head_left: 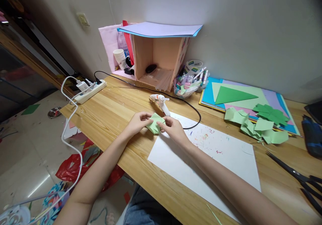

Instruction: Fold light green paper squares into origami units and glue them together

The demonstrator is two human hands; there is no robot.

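Both of my hands meet over a small folded piece of light green paper (155,123) at the near left corner of a white sheet (208,154) on the wooden desk (113,107). My left hand (138,121) pinches the paper's left side. My right hand (173,128) pinches its right side with thumb and fingers closed on it. A white glue gun (161,102) lies just behind the paper, its black cord curving off to the right.
Folded green paper pieces (256,126) lie on coloured sheets (251,99) at the right. Black scissors (297,178) rest near the right edge. An open wooden box (158,64), a tub of markers (188,84) and a power strip (89,90) stand behind.
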